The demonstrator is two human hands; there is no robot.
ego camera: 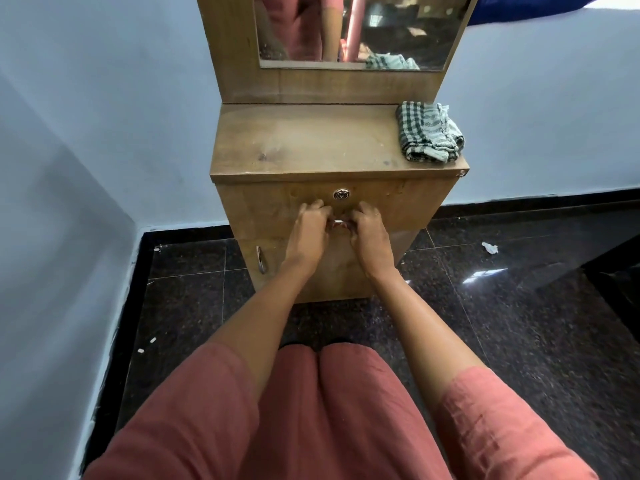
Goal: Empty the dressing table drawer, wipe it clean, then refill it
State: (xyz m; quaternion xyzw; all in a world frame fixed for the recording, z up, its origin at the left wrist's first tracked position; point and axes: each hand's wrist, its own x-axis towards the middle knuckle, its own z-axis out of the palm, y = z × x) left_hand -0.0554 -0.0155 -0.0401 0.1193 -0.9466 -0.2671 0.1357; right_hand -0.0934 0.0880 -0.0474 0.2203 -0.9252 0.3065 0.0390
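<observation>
Start of task, by the look of it: drawer (270,202) is seen shut, front flush w/ the cabinet, just below the worktop (304,140) edge & above the lower door. Contents are hidden, so nothing can be said of what's inside.

Both hands are set at the drawer handle (338,222), mid-front, just under the round lock (341,194). Left hand (308,230) is placed at the handle's left end, right hand (369,233) at its right end. Fingers of each are curled in onto it, knuckles up. Only a glint of metal is shown between the hands, so how far they're wrapped behind the bar can't be told.

Key relation: handle's long axis runs left-right across the drawer front, while drawer travel is judged far-to-near, straight toward the body. Handle is already at the fingers, no reach left, & both hands are equally near, one each side of centre. An even pull on both ends is prob. needed so the drawer isn't skewed. Lock state can't be read; if locked, the pull would be resisted.

Checked cloth (429,133) is lying bunched at the right of the worktop, on the right hand's side, well apart from both hands; presumably for the wipe step.
</observation>
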